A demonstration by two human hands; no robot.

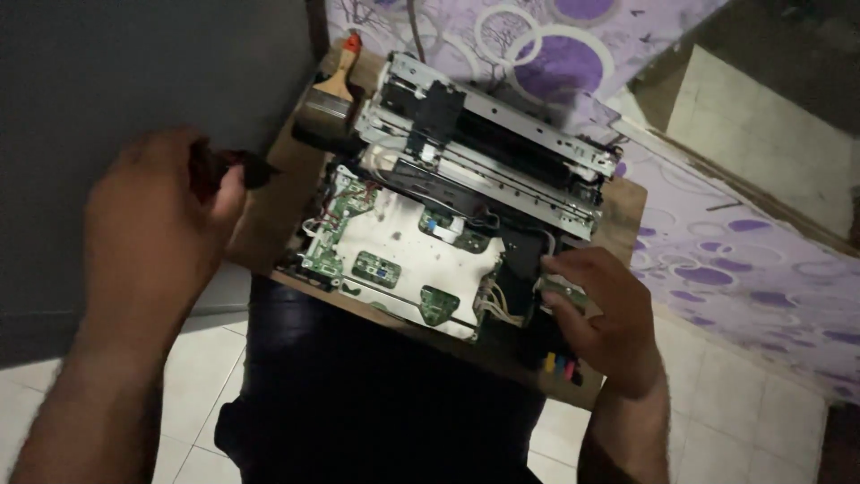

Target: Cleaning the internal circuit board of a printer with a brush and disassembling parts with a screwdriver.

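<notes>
Centre of frame: an opened printer chassis (466, 206) with its cover off, lying on a brown wooden board (627, 215) that rests across the person's dark-clad lap. A white metal shield plate (403, 251) covers the lower middle of the chassis, with green circuit boards (376, 267) showing at its left edge and through cut-outs. A grey metal carriage rail (520, 134) runs diagonally across the upper part. No legible labels; a row of small yellow, magenta and dark ink-tank caps (560, 366) sits at the lower right corner of the chassis, just below the right hand.

Upper centre-left: a paintbrush (336, 85) with a pale wooden handle and orange tip, lying on the board against the chassis.

Right hand (596, 309), lower right: palm down, fingers curled, pinching a small greenish part (560, 291) at the right end of the chassis; what exactly cannot be told.

Left hand (157, 220), left of frame: raised off the board, forearm entering from lower left, fingers closed round a dark tool handle (237, 168) with a reddish band.

Purple circle-patterned cloth (717, 260) at upper right; pale floor tiles (206, 358) below
</notes>
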